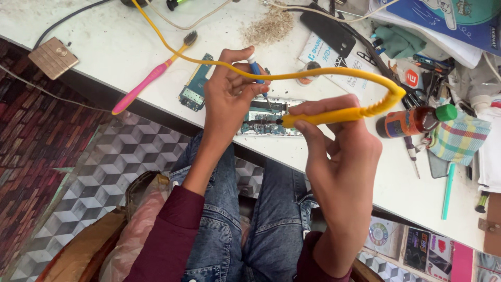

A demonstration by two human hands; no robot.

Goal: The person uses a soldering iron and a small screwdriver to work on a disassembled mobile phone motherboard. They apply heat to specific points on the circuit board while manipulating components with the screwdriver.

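My right hand (342, 156) grips a yellow soldering iron (323, 117) like a pen, its dark tip pointing left at a green circuit board in a phone frame (269, 119) on the white table. The iron's yellow cord (292, 75) loops over both hands. My left hand (227, 94) holds a small blue-handled tool (255, 68) with a white cap, its point angled down at the same board. Both tips meet near the board's upper edge.
A second circuit board (195, 84) and a pink-and-yellow toothbrush (151, 78) lie to the left. A brown bottle with a green cap (412, 120), a checked cloth (459, 138), a black phone (327, 27), a gold keypad phone (53, 56) and several tools crowd the table (115, 36).
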